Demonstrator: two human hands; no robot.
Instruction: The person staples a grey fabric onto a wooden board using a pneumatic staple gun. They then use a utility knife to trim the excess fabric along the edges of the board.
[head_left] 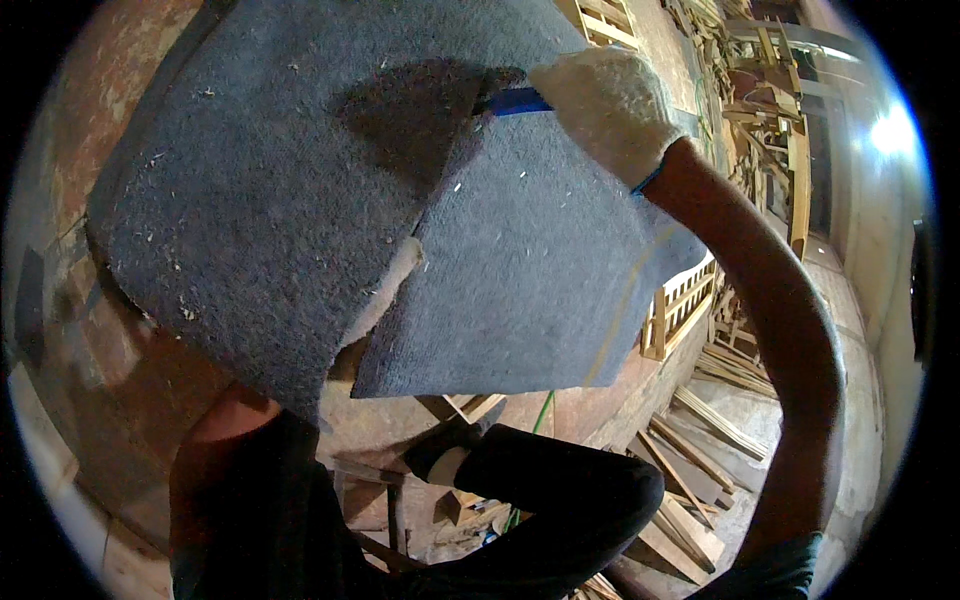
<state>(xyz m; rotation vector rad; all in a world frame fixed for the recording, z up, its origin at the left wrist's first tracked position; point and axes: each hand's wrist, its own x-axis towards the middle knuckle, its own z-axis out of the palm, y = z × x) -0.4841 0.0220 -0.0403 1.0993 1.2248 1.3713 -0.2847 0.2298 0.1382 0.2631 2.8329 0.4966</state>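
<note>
Grey felt sheet (290, 190), soft and floppy, hangs below the gloved right hand (608, 108), whose fingers clench a blue-handled tool (515, 101) at its cut edge; best gripped there. Left hand seems hidden behind it.

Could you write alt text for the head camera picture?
A white-gloved right hand grips a blue-handled tool against a large grey carpet piece held up before the camera. Wooden slats litter the floor below.
</note>
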